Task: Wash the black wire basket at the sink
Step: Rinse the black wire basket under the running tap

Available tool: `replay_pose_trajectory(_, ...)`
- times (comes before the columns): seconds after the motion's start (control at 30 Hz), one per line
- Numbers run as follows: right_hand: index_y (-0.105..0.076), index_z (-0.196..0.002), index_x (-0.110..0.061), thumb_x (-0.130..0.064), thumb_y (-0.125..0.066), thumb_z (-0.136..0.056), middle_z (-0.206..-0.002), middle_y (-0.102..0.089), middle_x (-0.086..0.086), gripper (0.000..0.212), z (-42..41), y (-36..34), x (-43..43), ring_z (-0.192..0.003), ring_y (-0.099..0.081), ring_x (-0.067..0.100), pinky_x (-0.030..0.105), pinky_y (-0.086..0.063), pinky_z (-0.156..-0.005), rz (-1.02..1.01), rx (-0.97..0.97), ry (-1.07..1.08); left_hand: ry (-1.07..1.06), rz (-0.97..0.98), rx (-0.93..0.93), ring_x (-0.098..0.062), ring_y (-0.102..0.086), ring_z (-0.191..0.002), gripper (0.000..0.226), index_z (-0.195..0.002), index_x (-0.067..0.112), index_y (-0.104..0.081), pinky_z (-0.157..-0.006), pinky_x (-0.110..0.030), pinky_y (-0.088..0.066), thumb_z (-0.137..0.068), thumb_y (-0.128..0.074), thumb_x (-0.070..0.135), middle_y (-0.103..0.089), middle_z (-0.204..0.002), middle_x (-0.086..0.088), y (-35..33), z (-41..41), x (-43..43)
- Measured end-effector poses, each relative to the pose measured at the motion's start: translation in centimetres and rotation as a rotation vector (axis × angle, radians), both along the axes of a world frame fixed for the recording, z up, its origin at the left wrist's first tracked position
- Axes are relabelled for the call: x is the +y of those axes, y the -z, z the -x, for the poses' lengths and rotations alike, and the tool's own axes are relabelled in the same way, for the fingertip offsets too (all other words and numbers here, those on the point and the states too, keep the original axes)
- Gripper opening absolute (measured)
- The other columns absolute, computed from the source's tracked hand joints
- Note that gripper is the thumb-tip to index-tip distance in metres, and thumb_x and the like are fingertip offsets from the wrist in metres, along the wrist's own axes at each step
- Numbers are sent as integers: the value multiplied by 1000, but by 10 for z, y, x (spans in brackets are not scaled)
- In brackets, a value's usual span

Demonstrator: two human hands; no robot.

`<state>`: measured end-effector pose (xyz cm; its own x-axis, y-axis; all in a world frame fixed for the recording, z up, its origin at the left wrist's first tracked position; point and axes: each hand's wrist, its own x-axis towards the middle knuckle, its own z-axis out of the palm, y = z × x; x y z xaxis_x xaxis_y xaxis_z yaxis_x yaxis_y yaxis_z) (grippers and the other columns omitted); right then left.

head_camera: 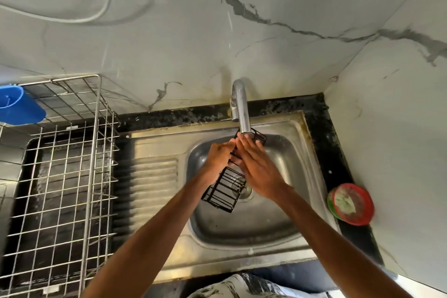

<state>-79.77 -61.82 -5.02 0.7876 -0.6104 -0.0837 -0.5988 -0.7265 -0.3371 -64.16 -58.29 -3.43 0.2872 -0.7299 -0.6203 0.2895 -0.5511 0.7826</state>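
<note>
A long black wire basket (223, 191) hangs tilted over the steel sink bowl (273, 215), its far end just under the chrome tap spout (242, 109). My left hand (219, 157) grips the basket's left side near the middle, fingers curled round the wires. Flat against the basket's right side lies my right hand (258, 167), fingers straight and pointing up toward the spout. The basket's middle is hidden behind both hands. No stream of water is visible from the tap.
A steel wire dish rack (72, 176) stands on the left, with a blue plastic cup (18, 109) hooked on its far corner. A red-rimmed tub of scouring paste (352, 203) sits on the black counter right of the sink. Marble walls close in behind and to the right.
</note>
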Motion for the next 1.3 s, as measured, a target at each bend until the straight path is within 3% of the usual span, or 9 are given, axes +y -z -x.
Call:
replay_pose_trajectory(0.13, 3, -162, -11, -48, -9, -109, -170, 10, 8, 66, 23, -4, 34, -156, 13, 20, 44, 2, -127, -11, 129, -187, -28, -34, -68, -14, -67, -68, 33, -84, 13, -72, -62, -25, -53, -107, -54, 29, -72, -71, 0, 6, -5, 0)
replay_pose_trajectory(0.23, 14, -161, -19, -55, 0, -105, -168, 22, 2, 67, 23, 1, -1, -154, 21, 17, 49, 8, -126, -15, 196, -147, 63, -34, -60, -16, -73, -67, 33, -96, 5, -73, -55, -23, -48, -109, -51, 26, -77, -78, -7, 3, -4, 4)
replay_pose_trajectory(0.37, 10, -159, -17, -63, 24, -92, -170, 10, 5, 82, 1, -4, -39, -153, 21, 20, 53, 6, -126, -41, 282, -5, 93, -52, -1, -24, -76, -68, 35, -107, -6, -69, -50, -24, -41, -110, -48, 22, -76, -86, -18, 0, -5, -2)
replay_pose_trajectory(0.63, 1, -162, -12, -58, -11, -107, -169, 13, 10, 73, 25, -10, 25, -156, 13, 23, 49, 10, -125, 86, 160, -346, 225, -37, -49, -13, -67, -62, 39, -89, 5, -75, -56, -17, -54, -108, -52, 31, -75, -74, -3, 1, -27, -12)
replay_pose_trajectory(0.87, -4, -161, -12, -53, -7, -106, -170, -3, 14, 69, 4, -17, -19, -156, 5, 34, 58, 5, -123, 165, 220, 32, 414, 74, -51, -13, -72, -70, 29, -97, 13, -73, -59, -22, -50, -110, -48, 23, -77, -80, -2, -4, -36, -37)
replay_pose_trajectory(0.97, 2, -160, -1, -59, -7, -104, -167, 10, 24, 81, 11, -13, 25, -155, 9, 39, 59, 0, -125, 76, 204, -71, 454, 50, -94, -5, -67, -61, 28, -90, 17, -74, -59, -20, -54, -108, -52, 21, -76, -71, 6, 0, -29, -44)
replay_pose_trajectory(1.1, 0, -160, -2, -60, -9, -104, -167, 12, 22, 81, 21, -10, 41, -156, 11, 34, 53, -7, -126, 20, 226, -141, 395, 16, -89, -3, -69, -58, 34, -101, -2, -73, -56, -17, -55, -108, -51, 23, -75, -68, 6, 5, -19, -43)
replay_pose_trajectory(1.2, -15, -162, -23, -52, -25, -107, -170, 13, 6, 63, 31, -19, 19, -157, 14, 22, 52, -2, -127, -50, 18, 39, 251, 33, -41, -20, -74, -72, 38, -108, -5, -71, -64, -27, -58, -108, -51, 27, -78, -82, -9, 8, -13, -31)
replay_pose_trajectory(1.3, -32, -147, -33, -43, -53, -103, -168, -18, 1, 50, 43, -25, 16, -155, -14, 14, 43, -20, -124, -207, -292, 345, 72, 89, 70, -33, -77, -91, 41, -109, 1, -71, -70, -30, -57, -110, -47, 34, -79, -97, -17, 4, -1, -7)
